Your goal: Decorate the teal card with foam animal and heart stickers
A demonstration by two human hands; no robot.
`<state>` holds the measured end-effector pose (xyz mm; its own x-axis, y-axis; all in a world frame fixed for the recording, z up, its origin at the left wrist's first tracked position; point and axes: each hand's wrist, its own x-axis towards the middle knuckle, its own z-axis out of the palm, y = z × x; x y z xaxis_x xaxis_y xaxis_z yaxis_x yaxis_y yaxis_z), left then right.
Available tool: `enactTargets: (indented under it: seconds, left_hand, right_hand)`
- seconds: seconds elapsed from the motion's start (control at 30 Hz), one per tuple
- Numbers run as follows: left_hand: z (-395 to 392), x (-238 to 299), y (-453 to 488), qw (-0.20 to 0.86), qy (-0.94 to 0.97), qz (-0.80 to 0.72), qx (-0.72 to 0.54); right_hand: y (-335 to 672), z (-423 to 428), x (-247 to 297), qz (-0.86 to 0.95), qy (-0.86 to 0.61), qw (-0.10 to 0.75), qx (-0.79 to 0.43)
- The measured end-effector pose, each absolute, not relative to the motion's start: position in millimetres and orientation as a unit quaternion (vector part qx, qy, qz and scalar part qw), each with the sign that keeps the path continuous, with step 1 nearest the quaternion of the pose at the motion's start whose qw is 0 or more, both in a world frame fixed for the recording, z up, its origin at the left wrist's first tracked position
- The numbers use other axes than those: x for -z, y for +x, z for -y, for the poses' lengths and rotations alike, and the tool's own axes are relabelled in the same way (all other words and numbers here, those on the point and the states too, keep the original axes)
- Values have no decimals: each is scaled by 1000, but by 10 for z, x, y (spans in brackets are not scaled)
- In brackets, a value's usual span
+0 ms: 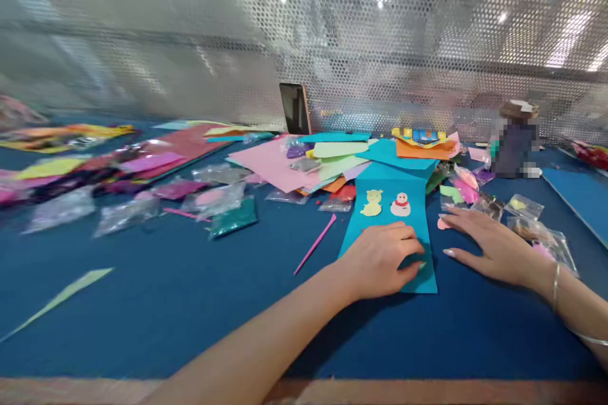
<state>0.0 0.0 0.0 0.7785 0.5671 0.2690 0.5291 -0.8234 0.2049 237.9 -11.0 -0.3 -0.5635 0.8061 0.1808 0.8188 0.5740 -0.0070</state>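
My left hand (382, 258) lies on the near end of a turquoise paper card (389, 212), its fingers curled and pressing a small green piece against the card. Two stickers sit further up the card: a yellow duck-like figure (372, 203) and a snowman (401, 204). My right hand (489, 243) rests flat on the blue table just right of the card, fingers stretched out, holding nothing. Its fingertips reach a small pink scrap (443, 223).
A pink stick (315, 243) lies left of the card. Coloured paper sheets (304, 161), plastic bags of glitter (232, 215) and small sachets (522, 209) crowd the far table. A phone (294, 107) leans against the perforated metal wall. A pale green strip (61, 296) lies at the near left.
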Motion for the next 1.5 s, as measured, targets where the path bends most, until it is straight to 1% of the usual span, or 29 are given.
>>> enactTargets:
  seconds: [0.27,0.63,0.97,1.27,1.5]
  left_hand:
    - [14,10,7,67,939,-294,-165]
    - [38,1,-11,58,941,-286,-171]
    - [29,5,3,62,943,-282,-167]
    - [36,-2,-6,56,942,-286,-169]
    - [23,14,-1,58,942,-282,-171]
  right_hand:
    - [2368,103,15,886,-457,72,33]
    - [2359,73,54,882,-454,108,59]
    - [2337,40,78,878,-466,102,53]
    - [2318,55,80,881,-447,130,92]
    - [2322,18,102,876,-454,139,83]
